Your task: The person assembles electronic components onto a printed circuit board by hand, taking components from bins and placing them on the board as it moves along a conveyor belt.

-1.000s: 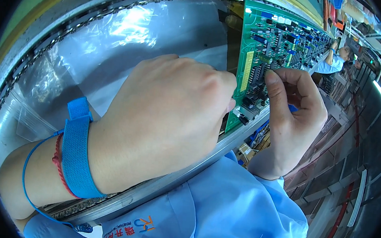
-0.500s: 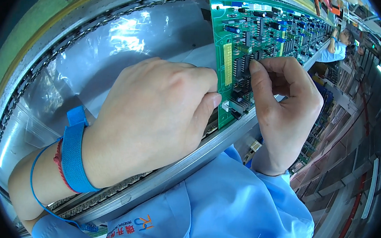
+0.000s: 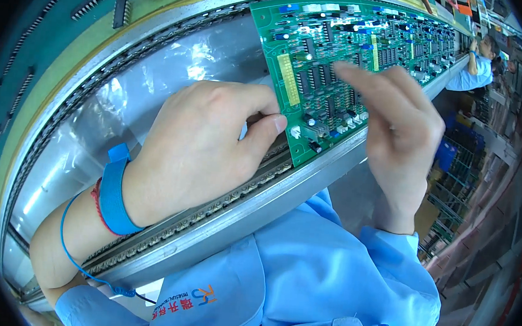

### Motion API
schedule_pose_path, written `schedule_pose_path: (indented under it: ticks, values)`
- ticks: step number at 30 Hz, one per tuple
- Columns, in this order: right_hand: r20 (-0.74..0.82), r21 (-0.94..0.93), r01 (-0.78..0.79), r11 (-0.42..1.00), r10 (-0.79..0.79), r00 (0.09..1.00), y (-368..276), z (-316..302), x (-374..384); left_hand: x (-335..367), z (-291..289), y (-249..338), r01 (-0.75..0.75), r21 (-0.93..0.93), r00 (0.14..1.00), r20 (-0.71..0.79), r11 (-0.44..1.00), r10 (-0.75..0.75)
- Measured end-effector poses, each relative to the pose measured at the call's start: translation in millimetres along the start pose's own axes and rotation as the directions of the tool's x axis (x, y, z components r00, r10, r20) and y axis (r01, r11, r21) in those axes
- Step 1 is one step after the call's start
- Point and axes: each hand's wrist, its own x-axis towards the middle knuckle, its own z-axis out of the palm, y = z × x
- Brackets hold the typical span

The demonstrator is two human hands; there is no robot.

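A long green circuit board (image 3: pixel 320 39), crowded with chips, capacitors and a yellow strip, lies across the rails of a conveyor. At its near left edge, the thumb and finger of my left hand (image 3: pixel 204 140) are closed on the board. A blue wrist strap (image 3: pixel 117 194) with a coiled cord circles that wrist. My right hand (image 3: pixel 402 116) is over the middle of the board, close to a row of black chips (image 3: pixel 320 77). Motion smears its fingers, and whether they hold anything cannot be made out.
A metal rail (image 3: pixel 227 206) with a chain runs along my front. Beyond the far rail, loose black chips (image 3: pixel 121 12) lie on a green surface. Clear plastic sheeting (image 3: pixel 177 64) lies between the rails. Another person (image 3: pixel 474 66) in blue stands farther along the line at right.
My right fingers have come off the black chips and now blur above the board. My left hand still grips the board's edge. The view has shifted, bringing more loose chips into sight.
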Motion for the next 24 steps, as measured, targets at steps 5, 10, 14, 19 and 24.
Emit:
schedule_pose_path:
  ticks: [5, 10, 14, 19, 24]
  values:
    - [-0.054, 0.044, 0.148, 0.988, -0.146, 0.988, 17.6, -14.4, -8.6, -11.2, -7.7, 19.8, 0.108, 0.114, 0.994, -0.043, 0.988, -0.104]
    - [-0.151, 0.261, 0.244, 0.934, -0.21, 0.966, 47.1, -15.0, -39.5, -37.6, -13.0, 44.4, 0.303, 0.151, 0.952, -0.084, 0.941, -0.293]
    - [-0.308, 0.354, 0.467, 0.81, -0.37, 0.877, 59.7, 11.6, -65.5, -53.6, 7.7, 61.3, 0.341, 0.23, 0.936, -0.171, 0.911, -0.308]
    - [-0.295, 0.333, 0.601, 0.727, -0.525, 0.799, 56.8, 27.2, -74.7, -56.8, 51.2, 75.3, 0.269, 0.558, 0.948, -0.296, 0.785, -0.115]
    - [-0.358, 0.281, 0.684, 0.673, -0.588, 0.725, 37.3, 41.3, -73.9, -63.7, 77.8, 63.5, 0.393, 0.333, 0.856, -0.472, 0.857, -0.209]
